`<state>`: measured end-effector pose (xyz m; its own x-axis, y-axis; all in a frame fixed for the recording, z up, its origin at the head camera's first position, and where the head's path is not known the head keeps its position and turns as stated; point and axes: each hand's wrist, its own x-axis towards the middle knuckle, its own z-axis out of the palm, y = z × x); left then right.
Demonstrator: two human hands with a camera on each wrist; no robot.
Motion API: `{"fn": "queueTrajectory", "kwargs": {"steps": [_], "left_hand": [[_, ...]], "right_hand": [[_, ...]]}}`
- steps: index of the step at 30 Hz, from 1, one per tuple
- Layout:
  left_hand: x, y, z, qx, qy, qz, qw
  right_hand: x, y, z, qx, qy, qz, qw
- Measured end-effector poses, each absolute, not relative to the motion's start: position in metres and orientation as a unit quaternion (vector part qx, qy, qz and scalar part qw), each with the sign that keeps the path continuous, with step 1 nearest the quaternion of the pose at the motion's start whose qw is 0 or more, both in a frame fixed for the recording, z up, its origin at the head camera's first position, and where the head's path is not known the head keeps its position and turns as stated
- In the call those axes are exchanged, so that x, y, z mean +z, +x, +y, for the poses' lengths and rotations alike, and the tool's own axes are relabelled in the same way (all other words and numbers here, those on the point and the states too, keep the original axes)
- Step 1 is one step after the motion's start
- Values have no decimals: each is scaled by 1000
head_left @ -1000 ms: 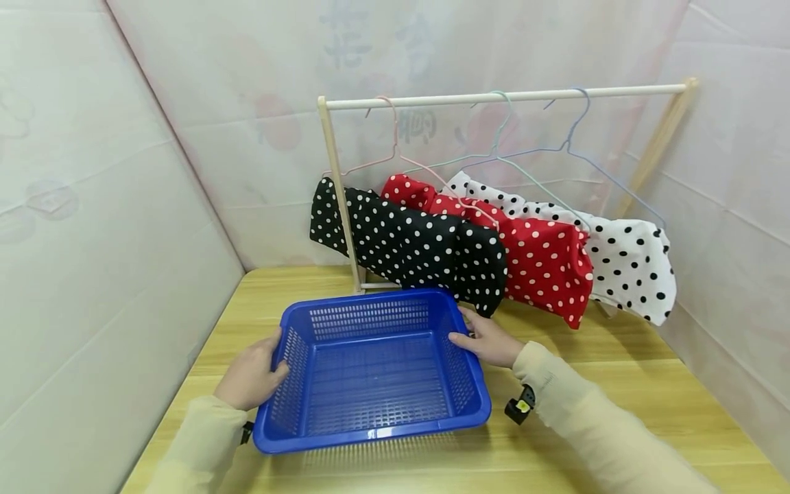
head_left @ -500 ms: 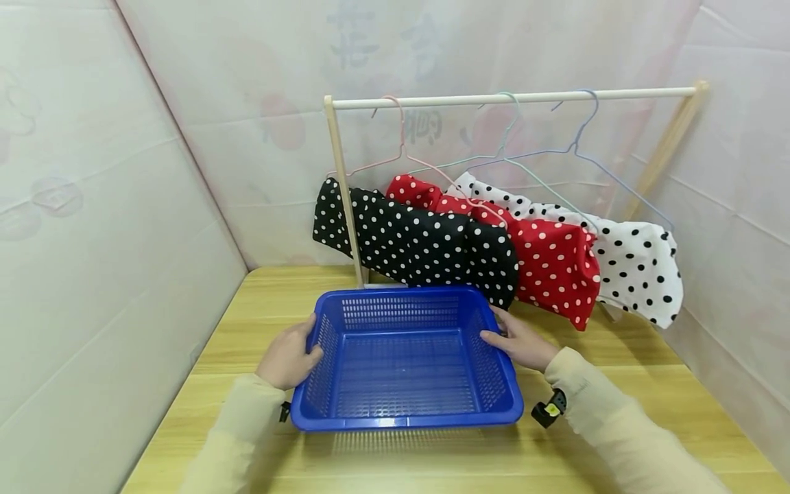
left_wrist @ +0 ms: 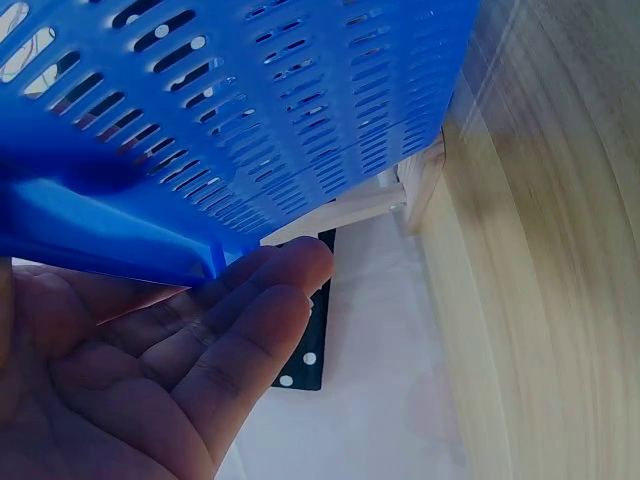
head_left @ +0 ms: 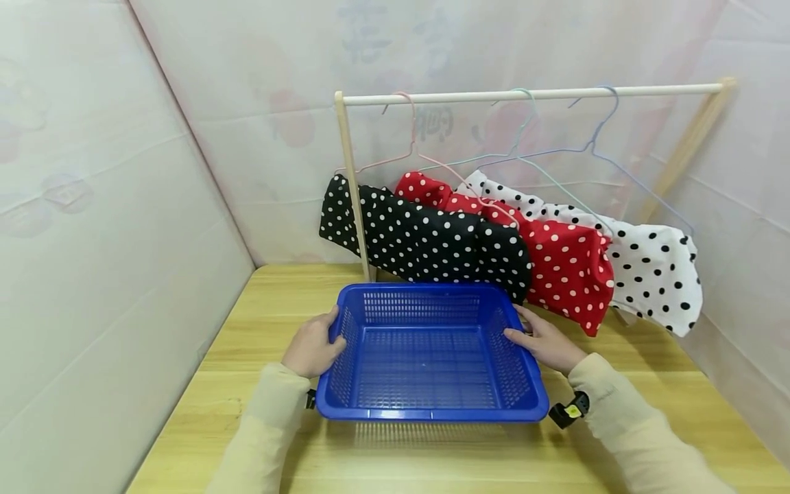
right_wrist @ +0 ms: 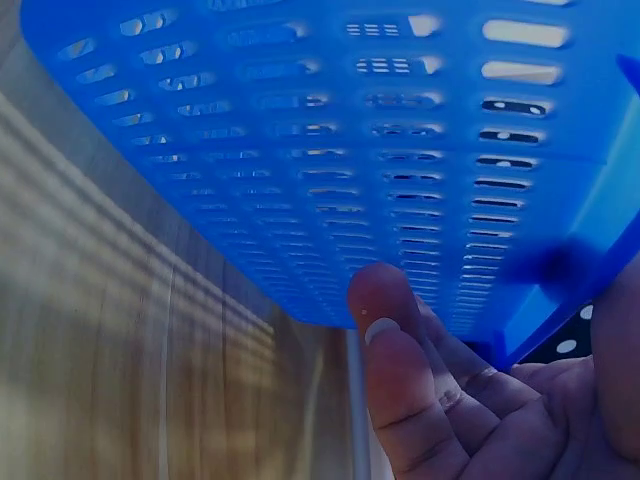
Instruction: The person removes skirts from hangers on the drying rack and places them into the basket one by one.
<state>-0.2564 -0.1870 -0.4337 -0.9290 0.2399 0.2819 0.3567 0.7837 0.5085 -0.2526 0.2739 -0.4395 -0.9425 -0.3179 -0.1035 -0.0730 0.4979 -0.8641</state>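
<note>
Between both hands is a blue plastic basket (head_left: 432,414) with slotted walls, its whole floor showing. My left hand (head_left: 313,345) grips the left rim, thumb over the inside edge. On the opposite side, my right hand (head_left: 549,343) holds the right rim, its thumb also on top. In the left wrist view, the left fingers (left_wrist: 250,345) reach under the rim along the outer wall. The right fingers (right_wrist: 400,390) do likewise in the right wrist view. Whether the basket's base touches the wooden table (head_left: 247,412) cannot be told.
Behind the basket stands a rack (head_left: 531,95) with a white bar and wooden legs. Pink, green and blue hangers (head_left: 592,140) hang there, bearing black (head_left: 426,240), red (head_left: 568,267) and white (head_left: 657,267) polka-dot cloths. Pale fabric walls (head_left: 92,274) enclose the table.
Both hands have carried the basket to the right and slightly away, turning it straighter. The camera view has shifted a little too. The grip on both rims stays the same.
</note>
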Motion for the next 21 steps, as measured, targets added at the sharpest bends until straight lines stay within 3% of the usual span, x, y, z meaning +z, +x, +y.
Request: {"fn": "queueTrajectory", "kwargs": {"steps": [21], "left_hand": [[-435,-256,-186,-279,-154,-942,106]], "right_hand": [[-445,-258,280,-541,-113,820,147]]}}
